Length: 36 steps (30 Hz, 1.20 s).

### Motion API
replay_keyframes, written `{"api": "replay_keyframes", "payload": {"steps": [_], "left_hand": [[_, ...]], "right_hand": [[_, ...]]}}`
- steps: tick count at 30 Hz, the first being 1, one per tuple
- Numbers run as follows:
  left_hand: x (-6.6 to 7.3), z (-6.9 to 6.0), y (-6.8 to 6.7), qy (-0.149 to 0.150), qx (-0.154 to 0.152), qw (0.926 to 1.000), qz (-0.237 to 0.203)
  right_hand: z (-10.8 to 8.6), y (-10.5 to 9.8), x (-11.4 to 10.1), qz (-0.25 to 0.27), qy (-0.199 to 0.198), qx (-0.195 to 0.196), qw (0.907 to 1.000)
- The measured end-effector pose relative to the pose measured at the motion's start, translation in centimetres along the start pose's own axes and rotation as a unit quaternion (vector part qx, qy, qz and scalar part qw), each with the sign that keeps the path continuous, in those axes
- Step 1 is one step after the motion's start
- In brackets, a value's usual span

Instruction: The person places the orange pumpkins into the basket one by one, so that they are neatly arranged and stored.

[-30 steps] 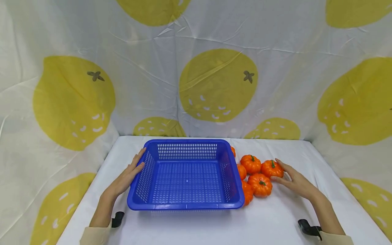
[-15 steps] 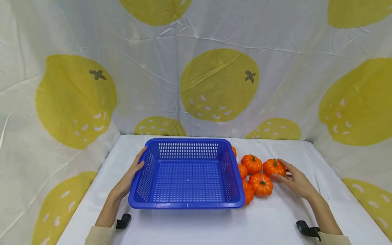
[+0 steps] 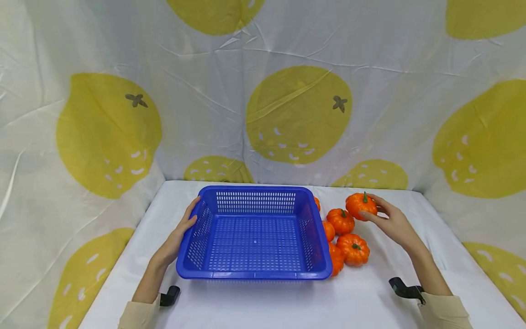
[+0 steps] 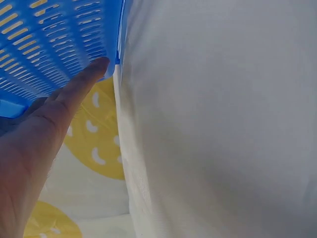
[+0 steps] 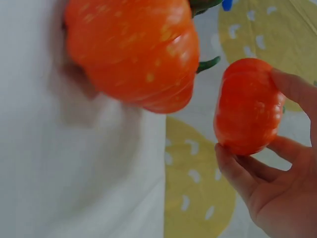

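In the head view, my right hand [image 3: 390,224] pinches a small orange toy pumpkin [image 3: 360,205] between thumb and fingers, raised off the table. The right wrist view shows this pumpkin [image 5: 250,106] with fingertips on opposite sides. A blue plastic basket [image 3: 255,275] with slotted walls stands in the middle, nothing inside it. My left hand [image 3: 174,237] rests against its left side, fingers fairly straight. From the left wrist, a finger [image 4: 81,84] lies extended along the basket's wall [image 4: 64,39]; the other fingers are mostly hidden.
Right of the basket sit several more orange pumpkins, among them one at the front [image 3: 353,250] and one behind it [image 3: 340,222]; the basket's rim partly hides others. White cloth covers the table [image 3: 246,306], and a lemon-print curtain [image 3: 213,100] encloses the back and sides.
My right hand has closed on the rightmost pumpkin and lifted it up, slightly away from the others. The left hand stays at the basket's side; the head view has shifted slightly.
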State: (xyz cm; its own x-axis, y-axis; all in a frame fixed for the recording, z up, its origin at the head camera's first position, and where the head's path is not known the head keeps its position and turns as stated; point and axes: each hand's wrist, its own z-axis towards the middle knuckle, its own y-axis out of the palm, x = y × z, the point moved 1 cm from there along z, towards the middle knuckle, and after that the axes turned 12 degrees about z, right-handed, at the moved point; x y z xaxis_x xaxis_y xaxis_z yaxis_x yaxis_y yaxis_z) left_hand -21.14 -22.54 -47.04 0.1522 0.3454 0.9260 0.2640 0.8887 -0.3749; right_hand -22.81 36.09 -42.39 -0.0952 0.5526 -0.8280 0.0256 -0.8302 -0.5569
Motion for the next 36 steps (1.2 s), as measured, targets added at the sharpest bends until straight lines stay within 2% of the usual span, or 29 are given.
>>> {"api": "replay_keyframes", "payload": {"steps": [8, 13, 16, 23, 27, 32, 36], "left_hand": [[-0.1, 0.0, 0.0, 0.002, 0.001, 1.0, 0.001], [0.0, -0.2, -0.1, -0.002, 0.002, 1.0, 0.003], [0.0, -0.2, 0.0, -0.003, 0.002, 1.0, 0.001], [0.3, -0.1, 0.1, -0.006, 0.001, 1.0, -0.003], [0.3, -0.2, 0.2, -0.007, -0.001, 0.9999, -0.008], [0.3, -0.2, 0.2, -0.009, 0.002, 0.9999, -0.005], [0.5, -0.1, 0.2, -0.009, 0.004, 0.9999, -0.001]], "right_hand": [[2.6, 1.1, -5.1, 0.024, -0.031, -0.04, 0.9984], [4.2, 2.6, -8.2, 0.039, -0.066, -0.083, 0.9936], [5.3, 4.1, -10.0, 0.058, -0.093, -0.118, 0.987], [7.5, 8.5, -13.8, 0.071, -0.13, -0.184, 0.9718], [8.6, 11.0, -15.5, 0.081, -0.156, -0.218, 0.9599], [9.5, 14.1, -17.2, 0.097, -0.165, -0.253, 0.9483], [9.9, 16.2, -18.3, 0.092, -0.166, -0.266, 0.9451]]}}
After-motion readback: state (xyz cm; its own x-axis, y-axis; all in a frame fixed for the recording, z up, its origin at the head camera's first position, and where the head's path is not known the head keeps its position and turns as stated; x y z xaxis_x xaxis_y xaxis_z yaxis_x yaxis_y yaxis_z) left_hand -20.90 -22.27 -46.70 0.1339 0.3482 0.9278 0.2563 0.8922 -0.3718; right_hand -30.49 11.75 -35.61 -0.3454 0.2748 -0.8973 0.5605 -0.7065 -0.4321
